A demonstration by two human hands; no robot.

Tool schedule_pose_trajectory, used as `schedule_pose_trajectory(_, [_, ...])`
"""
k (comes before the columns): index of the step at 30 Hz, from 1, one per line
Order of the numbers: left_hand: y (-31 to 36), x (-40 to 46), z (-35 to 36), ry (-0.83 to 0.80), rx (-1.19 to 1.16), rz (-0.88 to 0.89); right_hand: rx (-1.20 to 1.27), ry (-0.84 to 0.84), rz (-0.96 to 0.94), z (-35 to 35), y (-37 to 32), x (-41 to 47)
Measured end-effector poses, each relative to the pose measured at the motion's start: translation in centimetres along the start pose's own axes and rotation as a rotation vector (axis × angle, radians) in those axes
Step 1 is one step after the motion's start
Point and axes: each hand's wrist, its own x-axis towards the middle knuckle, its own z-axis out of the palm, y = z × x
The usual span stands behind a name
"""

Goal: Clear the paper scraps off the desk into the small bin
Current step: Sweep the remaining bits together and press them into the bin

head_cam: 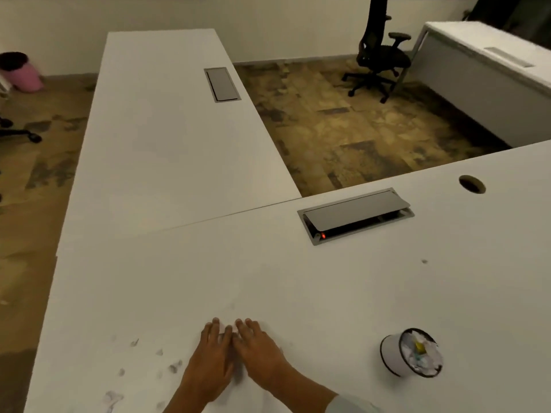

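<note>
Pressing flat and open, the left hand (213, 357) and right hand (258, 353) corral paper scraps (228, 329) between them on the bench (328, 278), seemingly gathering them for the small bin (413, 356) nearby right; more scraps (174, 366) lie left.

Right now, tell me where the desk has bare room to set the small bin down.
Bare patches: between the hands and the open cable box, and right of the small bin toward the round cable hole. The side desk is bare too. Crowded: scattered paper scraps left of the hands.
</note>
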Motion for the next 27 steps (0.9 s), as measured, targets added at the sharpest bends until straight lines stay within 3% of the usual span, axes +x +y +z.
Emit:
schedule_pose_trajectory(2, [1.6,-1.2,0.5,0.09,0.076,0.02,0.013,0.013,0.029,0.5,-0.1,-2.0])
schedule_pose_trajectory(8, [6.2,-2.6,2.1,0.034,0.095,0.077,-0.143,0.083,0.037,3.0,0.7,-5.7])
schedule_pose_trajectory(11, [7.3,-2.4,2.2,0.073,0.017,0.102,-0.02,0.032,0.083,2.4,0.9,-6.5])
schedule_pose_trajectory(14, [8.8,-2.5,1.7,0.004,-0.072,0.04,0.151,0.036,0.229,1.7,1.6,-7.5])
schedule_pose_trajectory(20, [14.3,-1.8,0.1,0.157,-0.415,-0.058,0.651,0.411,0.512,-1.4,5.4,-13.2])
schedule_pose_trajectory(24, [20.7,-0.9,-1.5,0.203,-0.502,0.065,0.619,0.659,0.642,-5.1,10.0,-19.8])
schedule_pose_trajectory(27, [26.1,-0.4,-2.0,0.176,-0.571,0.131,0.57,0.75,0.757,-6.5,13.4,-24.1])
